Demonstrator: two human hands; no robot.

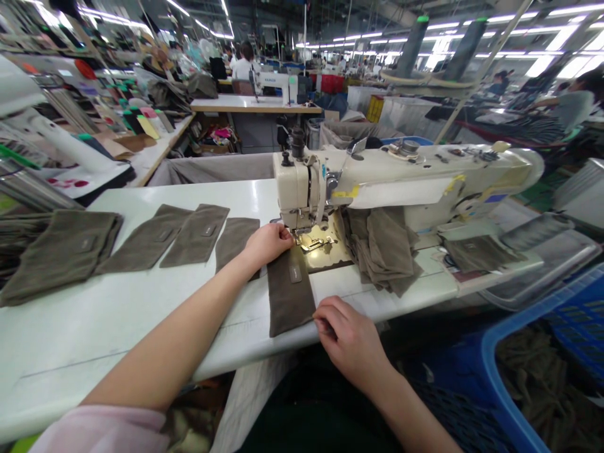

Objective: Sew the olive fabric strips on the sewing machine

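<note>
A dark olive fabric piece (287,299) with a small label patch lies lengthwise on the white sewing table, its far end by the needle of the sewing machine (302,195). My left hand (270,243) is at that far end, just left of the presser foot, fingertips pinched together. What sits between those fingertips is hidden. At the near right corner of the piece, my right hand (346,330) pinches the fabric edge between thumb and fingers. Left of my left hand lies another olive piece (236,239), partly covered by my wrist.
More labelled pieces (195,236) lie in a row toward a stack (61,251) at the left. A pile of olive fabric (380,248) rests under the machine arm. A blue basket (495,333) holding fabric stands at the lower right. Other people work at machines farther back.
</note>
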